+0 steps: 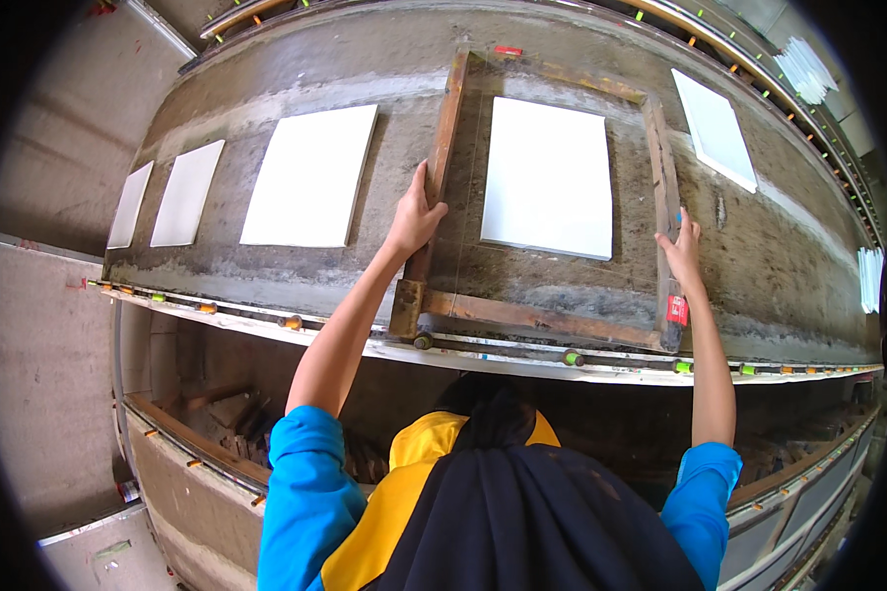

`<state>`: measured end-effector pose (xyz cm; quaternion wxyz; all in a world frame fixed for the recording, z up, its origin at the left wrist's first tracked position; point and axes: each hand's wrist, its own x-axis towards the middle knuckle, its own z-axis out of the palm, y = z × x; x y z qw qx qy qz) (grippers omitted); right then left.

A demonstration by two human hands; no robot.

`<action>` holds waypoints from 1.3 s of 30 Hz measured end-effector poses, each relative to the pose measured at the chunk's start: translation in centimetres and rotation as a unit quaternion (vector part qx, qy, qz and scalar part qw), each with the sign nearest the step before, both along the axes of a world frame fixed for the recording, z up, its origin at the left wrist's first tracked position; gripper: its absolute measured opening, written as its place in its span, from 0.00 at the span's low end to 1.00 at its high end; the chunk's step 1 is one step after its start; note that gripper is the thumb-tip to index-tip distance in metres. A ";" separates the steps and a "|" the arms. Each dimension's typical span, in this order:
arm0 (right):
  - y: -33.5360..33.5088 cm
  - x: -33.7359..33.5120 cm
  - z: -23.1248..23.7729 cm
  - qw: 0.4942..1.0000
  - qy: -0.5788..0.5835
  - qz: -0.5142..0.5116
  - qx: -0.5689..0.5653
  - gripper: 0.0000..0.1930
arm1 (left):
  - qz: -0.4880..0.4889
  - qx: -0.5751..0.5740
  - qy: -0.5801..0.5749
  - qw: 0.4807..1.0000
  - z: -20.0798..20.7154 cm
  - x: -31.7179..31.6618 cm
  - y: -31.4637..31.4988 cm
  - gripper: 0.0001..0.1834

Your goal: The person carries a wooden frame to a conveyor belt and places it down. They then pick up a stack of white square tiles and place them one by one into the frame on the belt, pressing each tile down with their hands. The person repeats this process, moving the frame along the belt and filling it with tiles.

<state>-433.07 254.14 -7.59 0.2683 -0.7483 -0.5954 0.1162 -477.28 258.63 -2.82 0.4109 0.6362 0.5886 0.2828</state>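
A large worn wooden frame point(542, 320) lies over the long table, around a flat white rectangular sheet point(547, 177). Whether any mesh is stretched across the frame, I cannot tell. My left hand point(416, 215) is closed round the frame's left bar, about midway along it. On the right bar, my right hand point(681, 248) grips with its fingers at the outer side. A small red label point(677, 309) sits on that bar just below the hand. Beside the frame on the left lies another white sheet point(310, 177).
Two more white sheets point(187, 192) point(130, 205) lie farther left, and one point(715, 128) lies right of the frame. A rail point(503, 355) with coloured stops runs along the table's near edge. White stacks point(806, 71) stand beyond the far right edge. Dark shelf space lies beneath the table.
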 end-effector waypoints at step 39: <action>-0.4 -1.9 0.8 0.999 0.035 0.013 -0.024 0.38 | 0.010 0.159 0.161 0.974 -2.0 0.3 1.9 0.36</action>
